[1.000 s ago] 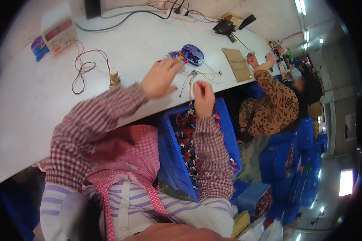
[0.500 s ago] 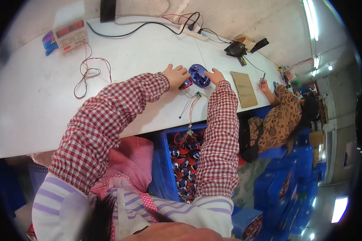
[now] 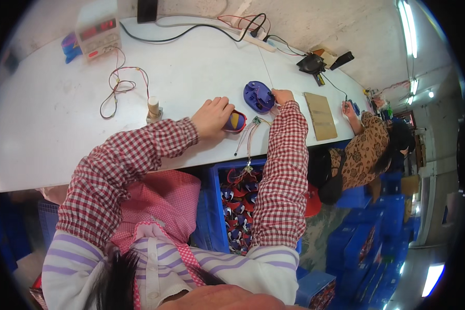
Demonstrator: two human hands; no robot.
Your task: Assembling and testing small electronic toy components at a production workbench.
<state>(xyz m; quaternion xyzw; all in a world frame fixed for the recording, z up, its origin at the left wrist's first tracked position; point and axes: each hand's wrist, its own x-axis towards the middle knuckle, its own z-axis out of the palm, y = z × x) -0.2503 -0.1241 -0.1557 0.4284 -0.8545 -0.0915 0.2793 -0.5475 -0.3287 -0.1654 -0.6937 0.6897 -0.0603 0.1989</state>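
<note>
My left hand (image 3: 213, 119) is closed around a small rounded plastic part (image 3: 236, 122), blue and yellow with a red rim, just above the white table. To its right, my right hand (image 3: 283, 96) pinches the edge of a blue oval plastic housing (image 3: 257, 96), its hollow inner side with posts and a raised piece facing up. The two plastic pieces are apart. Below the housing lies a small green circuit board (image 3: 256, 120); thin wires (image 3: 249, 139) run from it over the table's front edge. My right fingertips are partly hidden behind the housing's edge.
A small pale bottle (image 3: 153, 109) stands beside my left sleeve. Further left are looped wires (image 3: 118, 85) and a power supply (image 3: 98, 39). A brown board (image 3: 320, 116) lies to the right, near a co-worker's hand (image 3: 350, 110). Below the table, a blue crate (image 3: 219, 206) holds many parts.
My left hand has drawn left and toward me with the red-rimmed part, away from the housing. The pale bottle has come into sight beside my left sleeve. My right hand stays at the housing.
</note>
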